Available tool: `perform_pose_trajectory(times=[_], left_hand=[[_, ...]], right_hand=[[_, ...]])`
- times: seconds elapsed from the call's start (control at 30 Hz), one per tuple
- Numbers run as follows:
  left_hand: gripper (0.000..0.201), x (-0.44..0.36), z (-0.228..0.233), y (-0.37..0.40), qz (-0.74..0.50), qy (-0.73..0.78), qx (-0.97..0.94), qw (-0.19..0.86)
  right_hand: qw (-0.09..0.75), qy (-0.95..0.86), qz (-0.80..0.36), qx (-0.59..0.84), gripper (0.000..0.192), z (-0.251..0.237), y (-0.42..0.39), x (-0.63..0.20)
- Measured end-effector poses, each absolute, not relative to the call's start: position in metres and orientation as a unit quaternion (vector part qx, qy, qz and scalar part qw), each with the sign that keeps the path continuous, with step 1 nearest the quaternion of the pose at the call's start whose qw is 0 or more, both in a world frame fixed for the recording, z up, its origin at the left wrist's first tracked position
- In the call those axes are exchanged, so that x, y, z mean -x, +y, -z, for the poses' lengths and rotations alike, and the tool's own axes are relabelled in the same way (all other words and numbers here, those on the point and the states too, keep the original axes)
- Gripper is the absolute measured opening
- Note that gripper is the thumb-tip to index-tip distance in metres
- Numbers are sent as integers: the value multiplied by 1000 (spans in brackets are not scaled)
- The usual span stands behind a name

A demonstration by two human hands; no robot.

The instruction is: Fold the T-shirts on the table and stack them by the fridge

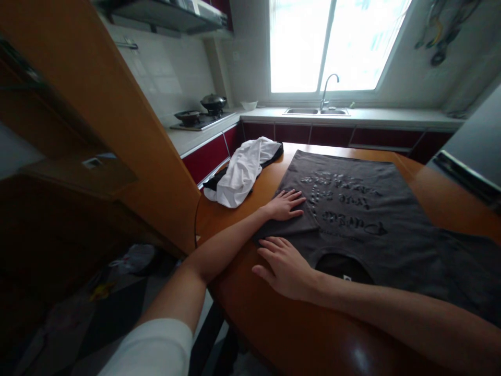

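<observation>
A dark grey T-shirt (399, 209) with raised dark lettering lies spread out on the wooden table (266, 318), its neckline toward me. My left hand (284, 205) rests flat on the sleeve at the left, fingers stretched out over the cloth. Nearer to me, my right hand (285, 266) is at the sleeve's lower edge beside the neckline, with its fingers extended and the thumb apart. Neither hand grips the fabric. The shirt's far right sleeve runs out past my right forearm.
White and black clothes (242, 175) lie in a heap at the table's far left. Behind the table runs a counter with a sink (301, 111) and a stove (203, 121) holding pans. A wooden panel (133, 104) stands at the left; bags (136, 258) are on the floor.
</observation>
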State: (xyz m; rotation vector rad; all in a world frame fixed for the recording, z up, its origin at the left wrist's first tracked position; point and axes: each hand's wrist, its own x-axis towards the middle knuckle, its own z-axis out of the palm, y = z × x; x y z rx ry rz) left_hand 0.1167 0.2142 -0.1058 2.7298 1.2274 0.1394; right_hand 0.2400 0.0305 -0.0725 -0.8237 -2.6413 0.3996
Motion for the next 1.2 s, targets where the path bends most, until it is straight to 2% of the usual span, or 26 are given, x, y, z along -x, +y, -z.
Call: perform_pose_trajectory(times=[0.1,0.23,0.3,0.43,0.53,0.67,0.97,1.07,1.2], left_hand=[[67,-117,104,213,-39,410,-908,69],[67,-117,104,213,-41,407,-910,74],[67,-116,104,214,-43,407,-910,74],[67,-115,106,216,-47,407,-910,70],[66,-115,107,216,-40,406,-910,75],[68,-116,105,215,-37,408,-908,88],[79,-113,112,223,-60,421,-903,60],[74,-111,115,228,-74,414,-905,62],[51,-98,106,239,-198,442,-874,41]], right_hand=[[171,-917,-138,332,57,78,36,-244],[106,-929,-164,315,81,92,37,-249],[101,-929,-177,308,79,90,39,-251],[137,-905,-170,364,62,76,52,-262],[140,-874,-116,451,69,79,67,-281],[77,-854,-90,506,84,105,77,-307],[107,-851,-79,507,79,112,81,-317],[108,-854,-79,504,78,113,81,-319],[124,-851,-77,505,76,112,79,-319]])
